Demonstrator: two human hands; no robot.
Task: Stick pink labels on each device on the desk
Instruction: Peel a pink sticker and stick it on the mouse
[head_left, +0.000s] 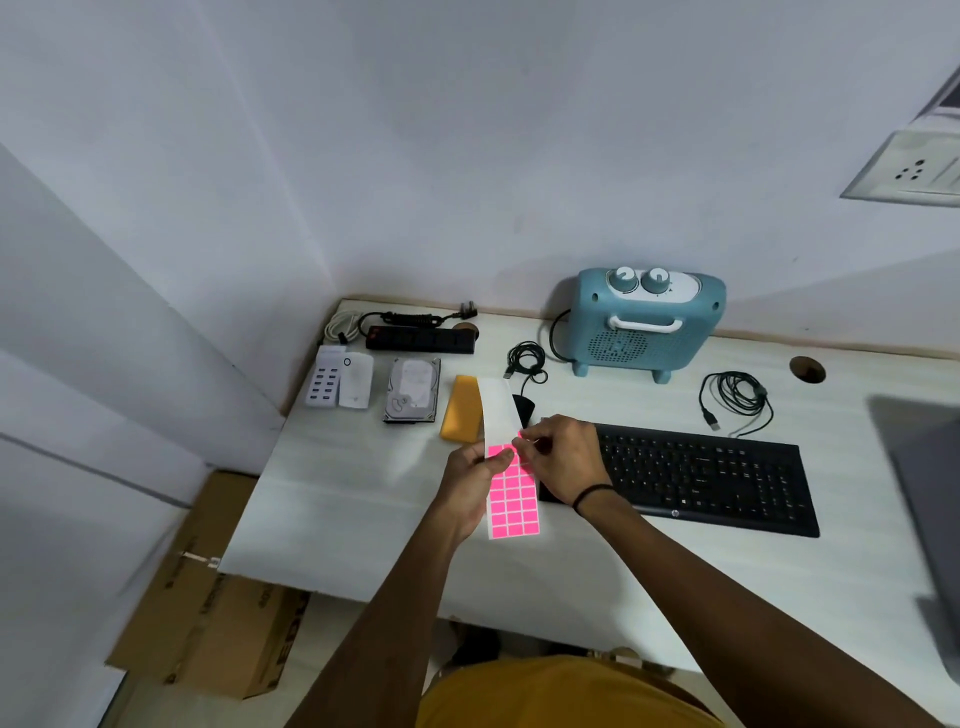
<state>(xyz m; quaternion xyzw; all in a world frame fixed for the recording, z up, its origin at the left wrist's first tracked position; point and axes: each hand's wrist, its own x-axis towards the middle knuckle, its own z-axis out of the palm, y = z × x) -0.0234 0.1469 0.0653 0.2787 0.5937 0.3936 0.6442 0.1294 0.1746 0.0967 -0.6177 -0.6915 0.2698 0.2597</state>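
While the left hand (470, 480) pinches the label sheet (511, 491) at its edge above the desk (337, 499), the right hand (563, 457) pinches a pink label (521, 435) at the sheet's top corner. Just right lies a black keyboard (701, 478) with a small HP logo. Behind sit an orange case (460, 410), hard drive (413, 391), power strip (421, 339) and teal heater (644, 325).

Head camera looks steeply down (wide-angle) onto the desk (332, 519).
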